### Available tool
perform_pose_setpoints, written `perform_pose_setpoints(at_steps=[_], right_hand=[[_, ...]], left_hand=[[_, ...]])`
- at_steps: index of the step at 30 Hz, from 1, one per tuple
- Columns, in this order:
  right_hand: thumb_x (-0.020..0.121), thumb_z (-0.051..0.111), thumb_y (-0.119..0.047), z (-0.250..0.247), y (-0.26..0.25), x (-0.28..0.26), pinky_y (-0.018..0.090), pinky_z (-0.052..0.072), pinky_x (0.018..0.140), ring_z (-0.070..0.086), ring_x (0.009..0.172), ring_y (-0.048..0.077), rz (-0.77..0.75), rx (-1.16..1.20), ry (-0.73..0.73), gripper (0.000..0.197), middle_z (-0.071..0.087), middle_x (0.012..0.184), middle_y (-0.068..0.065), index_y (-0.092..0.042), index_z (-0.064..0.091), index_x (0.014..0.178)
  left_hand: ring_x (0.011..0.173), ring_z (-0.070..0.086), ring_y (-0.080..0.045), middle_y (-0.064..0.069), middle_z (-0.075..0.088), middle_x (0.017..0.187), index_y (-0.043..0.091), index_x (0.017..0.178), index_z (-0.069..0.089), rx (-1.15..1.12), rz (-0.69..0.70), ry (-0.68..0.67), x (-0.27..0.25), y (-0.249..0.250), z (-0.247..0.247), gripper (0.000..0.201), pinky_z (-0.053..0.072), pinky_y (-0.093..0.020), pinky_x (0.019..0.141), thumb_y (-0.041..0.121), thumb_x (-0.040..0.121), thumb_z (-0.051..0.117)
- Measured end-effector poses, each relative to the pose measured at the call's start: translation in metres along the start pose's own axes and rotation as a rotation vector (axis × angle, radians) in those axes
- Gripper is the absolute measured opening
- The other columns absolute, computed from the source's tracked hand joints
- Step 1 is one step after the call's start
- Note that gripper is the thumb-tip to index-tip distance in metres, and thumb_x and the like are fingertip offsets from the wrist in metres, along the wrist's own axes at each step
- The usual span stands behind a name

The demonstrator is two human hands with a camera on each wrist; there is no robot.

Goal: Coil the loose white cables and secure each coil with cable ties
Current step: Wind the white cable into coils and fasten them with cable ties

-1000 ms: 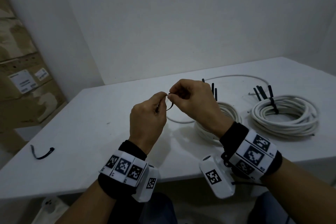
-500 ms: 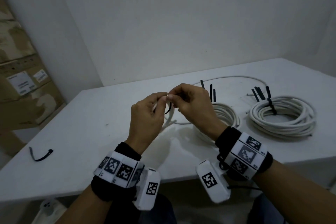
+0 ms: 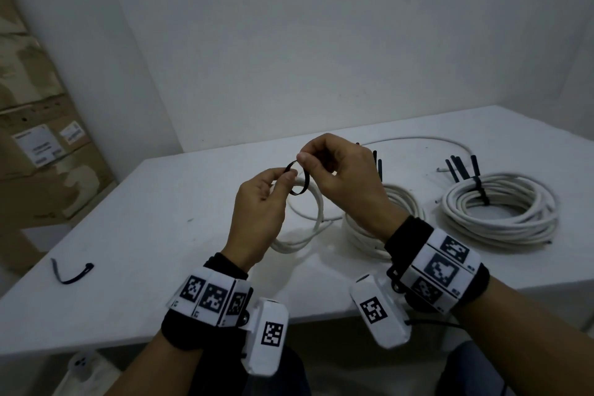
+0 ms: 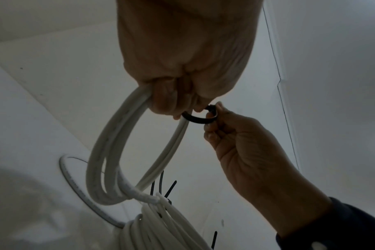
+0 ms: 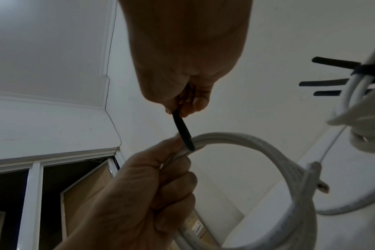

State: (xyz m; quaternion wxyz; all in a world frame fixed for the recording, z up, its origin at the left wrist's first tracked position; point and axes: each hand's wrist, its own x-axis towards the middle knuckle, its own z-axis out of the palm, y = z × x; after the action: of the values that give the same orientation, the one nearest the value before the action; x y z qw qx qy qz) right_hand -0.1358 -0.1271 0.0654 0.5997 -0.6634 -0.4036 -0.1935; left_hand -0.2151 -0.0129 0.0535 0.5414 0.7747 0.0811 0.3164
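Holding a small white cable loop (image 3: 316,202) above the table (image 3: 160,235), left hand (image 3: 260,202) pinches it together; right hand (image 3: 340,177) pinches the black cable tie (image 3: 300,178) looped around it, beside a tied coil (image 3: 501,212).

The right hand (image 5: 182,55) is reaching down from the top, pinching the upper end of a black cable tie (image 5: 183,130). Below the tie, the left hand (image 5: 139,191) is gripping a loop of white cable (image 5: 268,152), with the tie's lower end touching that loop. Right of the loop, a tied white coil (image 5: 362,108) is showing black tie tails (image 5: 334,62).
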Motion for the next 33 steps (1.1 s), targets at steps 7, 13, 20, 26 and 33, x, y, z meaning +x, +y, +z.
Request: perform_pose_setpoints(at_steps=[7, 13, 20, 26, 33], right_hand=[[0.088, 0.062, -0.011, 0.008, 0.007, 0.0, 0.002, 0.038, 0.062, 0.052, 0.065, -0.013, -0.101, -0.169, -0.058, 0.01, 0.056, 0.072, -0.008, -0.002, 0.065, 0.086], [0.086, 0.067, -0.014, 0.004, 0.014, -0.001, 0.011, 0.043, 0.058, 0.057, 0.061, 0.009, 0.106, -0.048, -0.124, 0.01, 0.066, 0.07, 0.002, -0.009, 0.066, 0.077], [0.083, 0.071, -0.02, -0.006, 0.001, 0.018, 0.012, 0.042, 0.055, 0.057, 0.056, 0.002, 0.119, -0.116, -0.262, 0.015, 0.067, 0.066, -0.002, -0.011, 0.067, 0.072], [0.084, 0.07, -0.024, -0.032, -0.027, 0.061, 0.021, 0.043, 0.048, 0.051, 0.044, 0.005, 0.027, -0.129, 0.023, 0.021, 0.06, 0.055, -0.002, -0.016, 0.06, 0.068], [0.086, 0.067, -0.016, -0.021, -0.02, 0.04, 0.029, 0.05, 0.054, 0.06, 0.058, 0.013, 0.164, 0.106, -0.239, 0.004, 0.065, 0.068, 0.004, -0.012, 0.066, 0.084]], left_hand=[[0.041, 0.045, -0.008, -0.002, 0.055, 0.064, 0.013, 0.094, 0.072, 0.027, 0.112, 0.02, -0.009, 0.002, 0.008, 0.022, 0.031, -0.008, 0.043, 0.014, 0.098, 0.051], [0.04, 0.048, 0.005, 0.006, 0.047, 0.043, 0.008, 0.101, 0.072, 0.005, 0.089, -0.018, -0.005, 0.003, 0.0, 0.023, 0.032, -0.005, 0.045, 0.017, 0.098, 0.051], [0.038, 0.026, -0.009, 0.011, 0.049, 0.045, 0.032, 0.117, 0.062, -0.068, 0.012, -0.15, -0.004, 0.008, -0.001, 0.025, 0.027, -0.015, 0.037, 0.019, 0.097, 0.055], [0.036, 0.019, -0.014, -0.001, 0.029, 0.047, 0.015, 0.103, 0.067, -0.215, -0.132, -0.131, 0.001, 0.012, 0.004, 0.016, 0.016, -0.02, 0.041, 0.024, 0.095, 0.056], [0.035, 0.017, -0.01, 0.003, 0.026, 0.046, 0.009, 0.091, 0.06, -0.329, -0.226, -0.162, 0.006, 0.018, 0.008, 0.015, 0.016, -0.016, 0.04, 0.022, 0.097, 0.053]])
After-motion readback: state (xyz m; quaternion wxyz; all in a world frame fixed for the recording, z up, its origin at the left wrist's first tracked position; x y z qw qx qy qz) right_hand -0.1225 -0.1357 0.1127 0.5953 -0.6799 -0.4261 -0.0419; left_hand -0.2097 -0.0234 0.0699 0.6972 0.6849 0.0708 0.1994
